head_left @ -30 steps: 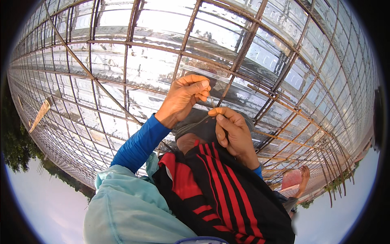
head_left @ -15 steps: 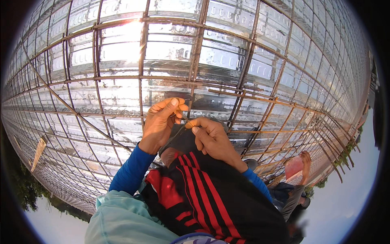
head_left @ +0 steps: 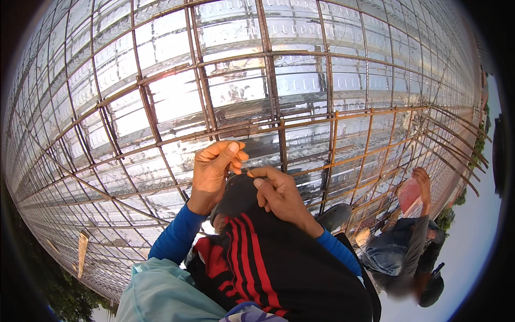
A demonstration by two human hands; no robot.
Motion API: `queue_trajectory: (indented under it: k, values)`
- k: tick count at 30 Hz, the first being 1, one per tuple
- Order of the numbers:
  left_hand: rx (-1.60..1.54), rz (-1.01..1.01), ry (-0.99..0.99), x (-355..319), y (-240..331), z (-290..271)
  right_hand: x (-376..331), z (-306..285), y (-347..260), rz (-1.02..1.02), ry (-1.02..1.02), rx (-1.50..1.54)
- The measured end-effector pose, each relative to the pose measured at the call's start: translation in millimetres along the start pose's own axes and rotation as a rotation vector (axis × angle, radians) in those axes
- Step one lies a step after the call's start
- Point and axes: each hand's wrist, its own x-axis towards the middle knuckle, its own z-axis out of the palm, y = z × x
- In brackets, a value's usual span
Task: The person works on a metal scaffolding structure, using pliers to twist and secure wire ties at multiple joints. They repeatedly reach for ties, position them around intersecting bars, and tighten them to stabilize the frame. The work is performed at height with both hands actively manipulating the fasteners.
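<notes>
Both hands are meeting just above the wearer's knee, over a grid of rusty reinforcing bars (head_left: 279, 129) that is lying on ribbed, shiny metal decking (head_left: 300, 86). The left hand (head_left: 212, 174) is pinching a thin tie wire (head_left: 248, 172) between thumb and forefinger; its fingers are curled closed on the wire's left end. The right hand (head_left: 281, 196) is gripping the same wire at its other end, with fingertips closed against the thumb. The wire is therefore running across the narrow gap between the two grips, level with the fingertips and in front of a dark shoe (head_left: 238, 196). It is showing as a short, pale, very fine strand; its full length cannot be told. Blue sleeves are covering both forearms, and black trousers with red stripes (head_left: 252, 263) are filling the lower centre. At the right edge, another person (head_left: 407, 247) is crouching on the bars, well apart from the hands.
</notes>
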Motion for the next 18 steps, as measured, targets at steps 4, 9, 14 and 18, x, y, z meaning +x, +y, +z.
queue_trajectory:
  k: [4,9,14,18]
  values:
    - [-0.026,0.018,-0.009,5.2,-1.9,13.4,-5.1,-6.5,0.6,-0.119,0.08,-0.074]
    - [-0.276,-0.09,-0.01,9.0,4.3,30.6,-11.2,12.9,-6.3,-0.201,0.202,-0.064]
    - [-0.293,-0.039,0.068,7.8,4.4,26.6,-2.5,23.5,3.1,-0.17,0.23,0.001]
    - [-0.263,0.122,0.081,9.7,8.5,21.3,11.6,18.9,0.2,-0.166,0.181,-0.041]
